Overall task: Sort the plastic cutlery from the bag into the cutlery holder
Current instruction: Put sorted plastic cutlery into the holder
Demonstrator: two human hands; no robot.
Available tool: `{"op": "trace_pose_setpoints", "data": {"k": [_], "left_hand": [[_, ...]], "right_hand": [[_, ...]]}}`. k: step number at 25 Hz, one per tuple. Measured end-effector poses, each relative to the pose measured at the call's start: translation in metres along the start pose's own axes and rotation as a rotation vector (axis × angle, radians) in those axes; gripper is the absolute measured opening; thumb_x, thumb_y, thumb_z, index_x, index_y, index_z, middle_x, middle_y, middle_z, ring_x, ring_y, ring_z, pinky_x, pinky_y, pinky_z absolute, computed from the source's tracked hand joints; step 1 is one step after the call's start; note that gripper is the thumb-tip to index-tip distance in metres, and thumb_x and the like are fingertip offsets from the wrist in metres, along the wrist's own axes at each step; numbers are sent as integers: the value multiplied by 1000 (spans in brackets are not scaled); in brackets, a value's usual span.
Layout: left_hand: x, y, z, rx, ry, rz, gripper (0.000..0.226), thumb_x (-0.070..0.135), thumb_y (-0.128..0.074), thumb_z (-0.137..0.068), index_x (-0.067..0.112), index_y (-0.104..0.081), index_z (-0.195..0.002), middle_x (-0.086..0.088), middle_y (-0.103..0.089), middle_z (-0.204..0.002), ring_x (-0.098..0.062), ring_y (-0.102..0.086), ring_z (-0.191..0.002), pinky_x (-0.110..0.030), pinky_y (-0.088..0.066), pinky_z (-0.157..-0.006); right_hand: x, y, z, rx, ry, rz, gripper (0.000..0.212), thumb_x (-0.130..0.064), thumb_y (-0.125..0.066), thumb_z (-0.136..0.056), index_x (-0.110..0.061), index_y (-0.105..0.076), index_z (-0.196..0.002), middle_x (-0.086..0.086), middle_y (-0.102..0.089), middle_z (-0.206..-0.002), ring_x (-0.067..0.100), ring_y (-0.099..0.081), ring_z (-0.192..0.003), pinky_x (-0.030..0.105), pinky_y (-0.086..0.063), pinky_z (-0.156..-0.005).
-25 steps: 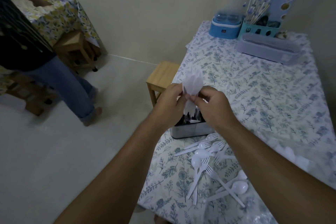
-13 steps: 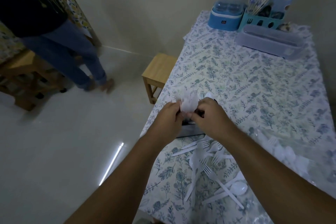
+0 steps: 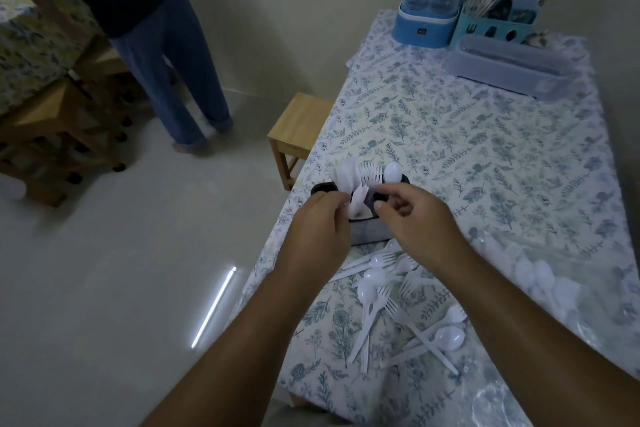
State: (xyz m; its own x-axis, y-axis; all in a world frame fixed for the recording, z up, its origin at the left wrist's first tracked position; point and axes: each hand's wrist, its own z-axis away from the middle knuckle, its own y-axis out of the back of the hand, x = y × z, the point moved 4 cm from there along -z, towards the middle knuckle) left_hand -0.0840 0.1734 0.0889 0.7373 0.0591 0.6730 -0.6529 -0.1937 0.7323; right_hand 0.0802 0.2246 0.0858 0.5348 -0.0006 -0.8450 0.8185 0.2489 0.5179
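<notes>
The cutlery holder (image 3: pixel 372 230), a metal box with a dark rim, stands near the table's left edge. White knives (image 3: pixel 343 174), forks (image 3: pixel 370 175) and a spoon (image 3: pixel 393 171) stick up from it. My left hand (image 3: pixel 320 224) pinches a few white knives (image 3: pixel 357 202) that stand low in the holder's near compartment. My right hand (image 3: pixel 414 218) hovers just right of them, thumb and forefinger apart, with nothing between them. Loose white forks and spoons (image 3: pixel 388 288) lie in a pile in front of the holder. The clear plastic bag (image 3: pixel 540 282) with more cutlery lies at the right.
A wooden stool (image 3: pixel 298 128) stands by the table's left edge. A person in jeans (image 3: pixel 166 62) stands on the floor at the left. At the table's far end are a blue box (image 3: pixel 426 21), a teal rack (image 3: pixel 491 29) and a clear lidded container (image 3: pixel 509 64).
Both hands came down with the bundle of white knives, from above the holder into its near compartment. My right hand has let go. The person at the left walked further off.
</notes>
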Motion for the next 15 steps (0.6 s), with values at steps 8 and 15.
{"op": "trace_pose_setpoints", "data": {"k": [8,15], "left_hand": [[-11,-37,61,50,29,86,22,14,-57,-97,17,-65,-117,6,-61,-107,-6,-56,-98,-17,-46,-81],[-40,-118,108,-383,282,-143,13,27,-65,-90,18,-64,-100,4,-58,-94,-13,-57,-85,-24,-48,-72]], "right_hand": [[78,-10,57,-33,-212,-105,19,-24,-64,-97,-35,-71,-112,-5,-65,-89,12,-60,-71,25,-51,-61],[138,-20,95,-101,-273,274,23,-27,-72,-90,-26,-70,-113,-10,-63,-94,12,-63,-88,31,-54,-82]]}}
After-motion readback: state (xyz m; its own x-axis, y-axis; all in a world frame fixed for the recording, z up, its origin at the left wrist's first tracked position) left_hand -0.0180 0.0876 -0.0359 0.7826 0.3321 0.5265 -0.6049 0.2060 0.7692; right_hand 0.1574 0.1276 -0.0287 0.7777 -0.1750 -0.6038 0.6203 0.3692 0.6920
